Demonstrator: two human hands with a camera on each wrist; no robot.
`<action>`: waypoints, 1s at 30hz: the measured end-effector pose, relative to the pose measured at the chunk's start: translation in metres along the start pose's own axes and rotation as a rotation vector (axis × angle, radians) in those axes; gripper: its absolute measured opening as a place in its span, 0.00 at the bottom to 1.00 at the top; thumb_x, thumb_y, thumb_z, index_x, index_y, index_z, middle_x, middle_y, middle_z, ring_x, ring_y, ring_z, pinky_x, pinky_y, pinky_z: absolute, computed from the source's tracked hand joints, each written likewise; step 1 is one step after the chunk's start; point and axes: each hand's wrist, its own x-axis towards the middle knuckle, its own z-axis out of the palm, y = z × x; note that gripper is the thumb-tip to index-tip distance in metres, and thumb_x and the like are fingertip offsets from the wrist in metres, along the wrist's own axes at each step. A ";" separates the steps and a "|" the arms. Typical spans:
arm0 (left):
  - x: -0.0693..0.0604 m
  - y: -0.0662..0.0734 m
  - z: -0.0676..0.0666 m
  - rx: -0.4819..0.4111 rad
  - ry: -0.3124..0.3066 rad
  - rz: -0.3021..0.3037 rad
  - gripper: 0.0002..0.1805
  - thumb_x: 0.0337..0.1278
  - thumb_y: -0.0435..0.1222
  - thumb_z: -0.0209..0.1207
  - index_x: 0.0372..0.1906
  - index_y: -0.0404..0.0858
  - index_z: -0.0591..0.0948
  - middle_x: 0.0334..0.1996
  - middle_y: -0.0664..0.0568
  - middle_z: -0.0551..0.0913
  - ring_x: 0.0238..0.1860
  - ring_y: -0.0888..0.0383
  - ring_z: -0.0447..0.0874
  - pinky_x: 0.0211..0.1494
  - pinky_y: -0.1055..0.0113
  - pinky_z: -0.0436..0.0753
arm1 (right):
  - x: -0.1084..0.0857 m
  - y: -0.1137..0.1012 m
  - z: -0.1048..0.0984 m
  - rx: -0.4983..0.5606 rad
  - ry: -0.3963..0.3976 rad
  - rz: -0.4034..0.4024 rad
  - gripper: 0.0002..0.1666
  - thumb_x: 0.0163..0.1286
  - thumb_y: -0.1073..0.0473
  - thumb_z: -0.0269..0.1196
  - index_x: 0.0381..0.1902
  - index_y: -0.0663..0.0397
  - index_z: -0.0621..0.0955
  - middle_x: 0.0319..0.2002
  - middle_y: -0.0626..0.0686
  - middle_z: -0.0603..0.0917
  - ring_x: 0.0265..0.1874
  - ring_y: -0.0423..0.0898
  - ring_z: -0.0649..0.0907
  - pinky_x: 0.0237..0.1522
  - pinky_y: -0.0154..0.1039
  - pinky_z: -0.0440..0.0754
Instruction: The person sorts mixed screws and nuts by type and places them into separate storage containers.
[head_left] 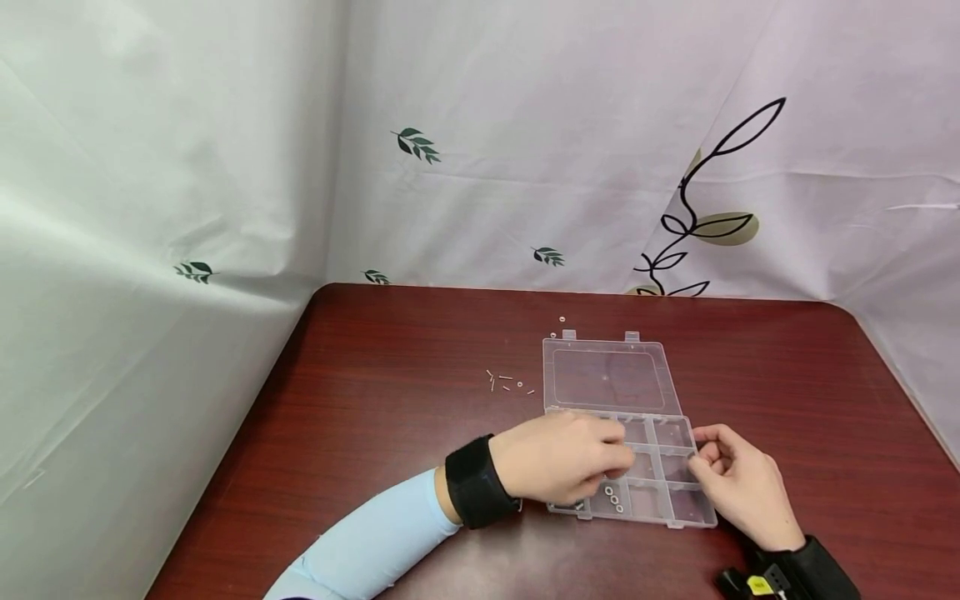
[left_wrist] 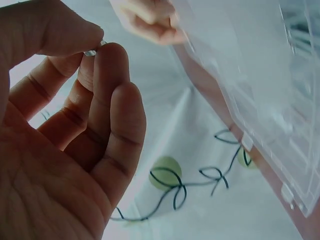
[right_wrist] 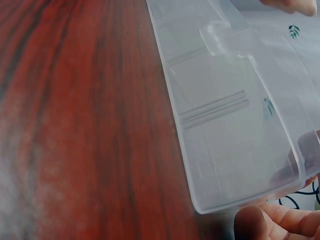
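Observation:
Between thumb and fingertips my left hand (left_wrist: 75, 100) pinches a small shiny metal piece (left_wrist: 91, 52), perhaps a nut; most of it is hidden. In the head view, this left hand (head_left: 566, 458) is over the left part of a clear plastic compartment box (head_left: 660, 475), covering several compartments. The box's lid (head_left: 611, 379) lies folded back, away from me. Small metal nuts (head_left: 614, 500) are in a front compartment. At the box's right side, my right hand (head_left: 742, 483) grips the edge with thumb and curled fingers. The right wrist view shows its fingertips (right_wrist: 250, 222) by the box corner.
Left of the lid, several tiny screws (head_left: 506, 378) and a small ring-shaped piece (head_left: 520, 384) are scattered on the red-brown table (head_left: 390, 375). Two more small pieces (head_left: 562, 319) are beyond the lid. A patterned white curtain (head_left: 480, 208) hangs behind the table.

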 end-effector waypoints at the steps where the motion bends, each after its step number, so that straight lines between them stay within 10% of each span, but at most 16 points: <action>1: 0.001 0.003 0.001 0.000 -0.004 0.009 0.07 0.52 0.30 0.59 0.32 0.47 0.77 0.29 0.61 0.67 0.31 0.67 0.69 0.36 0.76 0.69 | 0.000 0.000 0.000 0.000 0.000 0.001 0.15 0.56 0.67 0.65 0.42 0.50 0.82 0.22 0.42 0.77 0.17 0.34 0.74 0.25 0.29 0.64; 8: 0.003 0.016 0.002 0.022 -0.011 0.053 0.07 0.54 0.32 0.58 0.36 0.47 0.78 0.32 0.61 0.69 0.35 0.66 0.72 0.39 0.78 0.71 | 0.001 -0.001 0.000 0.007 -0.005 -0.001 0.14 0.57 0.67 0.65 0.42 0.51 0.81 0.23 0.42 0.77 0.17 0.35 0.74 0.25 0.28 0.65; 16: 0.000 0.017 0.002 0.056 -0.112 -0.049 0.43 0.55 0.62 0.62 0.74 0.53 0.66 0.74 0.55 0.60 0.65 0.62 0.68 0.67 0.67 0.67 | 0.000 -0.001 -0.001 0.005 -0.011 0.009 0.14 0.57 0.67 0.64 0.43 0.51 0.82 0.22 0.42 0.78 0.17 0.35 0.74 0.25 0.29 0.65; 30: -0.023 -0.060 -0.002 0.122 0.036 -0.278 0.22 0.56 0.44 0.67 0.55 0.43 0.81 0.43 0.55 0.78 0.43 0.59 0.78 0.50 0.67 0.77 | 0.000 -0.001 -0.001 0.003 -0.007 0.009 0.15 0.56 0.67 0.65 0.42 0.51 0.82 0.22 0.41 0.78 0.17 0.34 0.74 0.25 0.29 0.64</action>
